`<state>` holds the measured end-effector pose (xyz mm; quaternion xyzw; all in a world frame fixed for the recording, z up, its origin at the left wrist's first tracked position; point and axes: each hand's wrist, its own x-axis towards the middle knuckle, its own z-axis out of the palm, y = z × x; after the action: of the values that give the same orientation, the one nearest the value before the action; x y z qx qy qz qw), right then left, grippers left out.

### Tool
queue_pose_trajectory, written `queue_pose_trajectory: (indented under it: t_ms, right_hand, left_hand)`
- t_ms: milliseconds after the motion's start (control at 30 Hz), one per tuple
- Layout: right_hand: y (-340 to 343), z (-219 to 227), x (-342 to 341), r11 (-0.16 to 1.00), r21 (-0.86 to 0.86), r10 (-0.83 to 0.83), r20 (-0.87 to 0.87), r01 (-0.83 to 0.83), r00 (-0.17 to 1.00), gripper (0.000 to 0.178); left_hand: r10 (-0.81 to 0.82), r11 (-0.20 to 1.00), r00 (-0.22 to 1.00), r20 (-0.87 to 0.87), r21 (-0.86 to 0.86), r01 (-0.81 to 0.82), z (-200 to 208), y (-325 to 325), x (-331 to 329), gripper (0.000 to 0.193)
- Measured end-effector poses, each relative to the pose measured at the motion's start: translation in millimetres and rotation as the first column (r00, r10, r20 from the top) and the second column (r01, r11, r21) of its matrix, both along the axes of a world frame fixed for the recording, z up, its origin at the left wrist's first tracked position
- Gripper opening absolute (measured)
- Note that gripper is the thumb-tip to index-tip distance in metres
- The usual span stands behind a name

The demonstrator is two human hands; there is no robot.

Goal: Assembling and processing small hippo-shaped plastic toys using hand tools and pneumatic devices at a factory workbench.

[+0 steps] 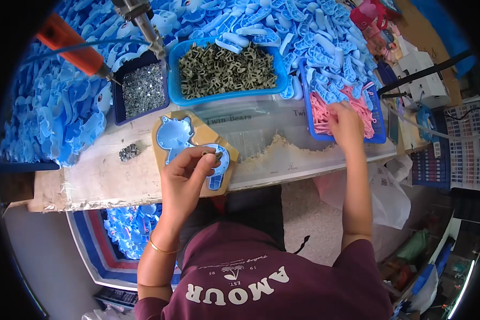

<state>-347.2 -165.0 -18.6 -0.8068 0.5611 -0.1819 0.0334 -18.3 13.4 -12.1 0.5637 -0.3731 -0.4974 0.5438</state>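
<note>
My left hand (182,178) pinches a small dark metal clip (212,156) between thumb and fingers. It hovers over a tan holding block (161,157), in whose hollow lies a light blue plastic shell half (174,133) with a round end and a narrow end. My right hand (346,124) reaches into a blue basket (380,120) of thin pink plastic sticks (364,109). Its fingers are bent together at the pink pile, and what they grip cannot be made out. Several light blue plastic pieces (325,88) lie in the back of that basket.
A blue tray (226,98) holds many metal clips; a darker bin (119,109) holds small screws. An orange power screwdriver (72,42) and a metal tool (144,26) hang above. Blue plastic parts (80,80) are heaped behind. Loose screws (128,152) lie left of the block.
</note>
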Motion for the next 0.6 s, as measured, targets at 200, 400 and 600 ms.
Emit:
queue_pose_trajectory:
  t_ms: [200, 400, 600]
  right_hand:
    - [-9.1, -3.5, -8.1, 0.998, -0.062, -0.033, -0.170, 0.023, 0.985, 0.012]
    - [-19.0, -1.7, -23.6, 0.990, 0.118, 0.077, 0.015, -0.079, 0.997, 0.012]
    - [-21.9, -6.7, 0.6, 0.995, 0.070, 0.069, 0.037, -0.072, 0.997, 0.019]
  left_hand:
    - [-0.021, 1.000, 0.998, 0.058, -0.022, 0.022, -6.1, 3.0, 1.4, 0.022]
    - [-0.021, 1.000, 0.993, 0.115, -0.002, 0.022, -6.4, 5.4, 0.3, 0.023]
    - [-0.028, 1.000, 0.990, 0.136, 0.006, 0.027, -6.8, 8.1, 0.0, 0.023]
